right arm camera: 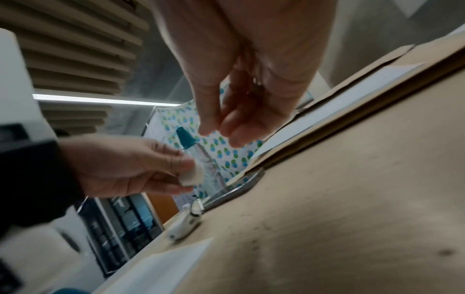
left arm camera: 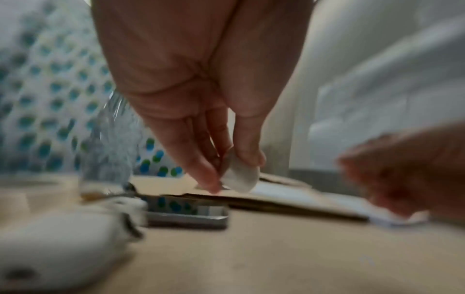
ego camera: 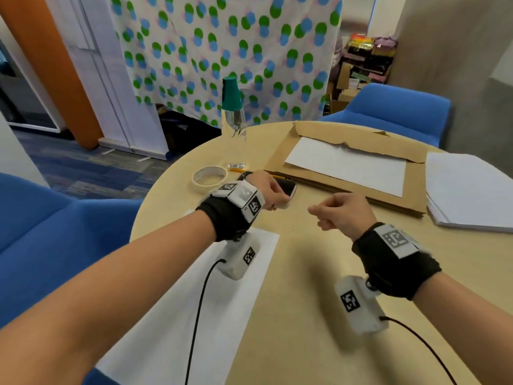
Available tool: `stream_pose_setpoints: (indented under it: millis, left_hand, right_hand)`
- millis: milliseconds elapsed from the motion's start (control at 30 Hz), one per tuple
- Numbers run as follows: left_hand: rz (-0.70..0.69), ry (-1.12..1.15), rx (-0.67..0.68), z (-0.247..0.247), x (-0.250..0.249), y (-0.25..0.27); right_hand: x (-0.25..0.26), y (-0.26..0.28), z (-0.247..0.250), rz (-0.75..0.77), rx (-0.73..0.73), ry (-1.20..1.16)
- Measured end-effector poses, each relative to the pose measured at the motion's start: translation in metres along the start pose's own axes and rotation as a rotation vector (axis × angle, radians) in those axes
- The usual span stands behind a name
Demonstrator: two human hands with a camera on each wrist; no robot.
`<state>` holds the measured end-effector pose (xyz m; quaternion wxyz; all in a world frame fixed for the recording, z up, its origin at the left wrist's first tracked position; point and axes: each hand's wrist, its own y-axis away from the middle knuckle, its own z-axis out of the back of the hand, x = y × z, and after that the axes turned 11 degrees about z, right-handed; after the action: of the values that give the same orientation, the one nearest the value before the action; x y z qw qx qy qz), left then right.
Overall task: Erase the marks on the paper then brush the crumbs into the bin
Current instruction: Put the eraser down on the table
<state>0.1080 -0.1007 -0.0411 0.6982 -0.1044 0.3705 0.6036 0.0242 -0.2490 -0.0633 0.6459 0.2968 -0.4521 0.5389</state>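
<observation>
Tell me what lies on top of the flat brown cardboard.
On the cardboard lies one white paper sheet. Whether that sheet covers anything cannot be seen.

A round wooden table (ego camera: 291, 315) carries a flat cardboard sheet (ego camera: 410, 190) at its far side, with a white paper sheet (ego camera: 347, 165) on it. Left of the cardboard stand a clear plastic bottle (ego camera: 234, 129) and a masking tape roll (ego camera: 209, 177); a white paper stack (ego camera: 469, 190) lies to its right.

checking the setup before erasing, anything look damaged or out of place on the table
The flat brown cardboard sheet at the table's far side has a torn, ragged top edge above the white paper lying on it. Nothing looks spilled.
</observation>
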Motion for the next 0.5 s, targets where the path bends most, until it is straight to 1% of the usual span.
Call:
stream_pose_setpoints:
  millis: [33, 67, 133, 200, 233, 300, 333, 400, 500]
  left_hand:
    - [0.002, -0.102, -0.072, 0.000, 0.002, -0.008]
    - [0.016, -0.196, -0.111, 0.001, 0.004, -0.014]
    - [0.042, -0.416, -0.146, -0.002, 0.008, -0.027]
    - [0.061, -0.607, -0.194, -0.007, 0.010, -0.036]
    - [0.078, -0.659, -0.209, -0.009, 0.012, -0.040]
    - [0.113, -0.676, -0.212, -0.012, 0.017, -0.045]
    - [0.123, -0.658, -0.202, -0.010, 0.020, -0.045]
    - [0.117, -0.604, -0.197, -0.004, 0.025, -0.040]
    - [0.059, -0.455, -0.223, 0.013, 0.035, -0.028]
  right_hand:
    - [-0.005, -0.001, 0.005, -0.038, 0.008, 0.041]
    - [-0.007, -0.001, 0.008, -0.064, 0.032, 0.092]
    - [-0.008, 0.001, 0.010, -0.065, 0.117, 0.224]
    - [-0.004, 0.002, 0.002, -0.013, 0.268, 0.435]
    - [-0.003, 0.002, -0.006, 0.016, 0.381, 0.549]
    - [-0.004, 0.001, -0.027, 0.072, 0.616, 0.736]
    - [-0.005, 0.000, -0.039, 0.086, 0.692, 0.801]
    - [-0.008, -0.004, -0.060, 0.092, 0.763, 0.858]
    - [-0.013, -0.011, -0.079, 0.073, 0.818, 0.891]
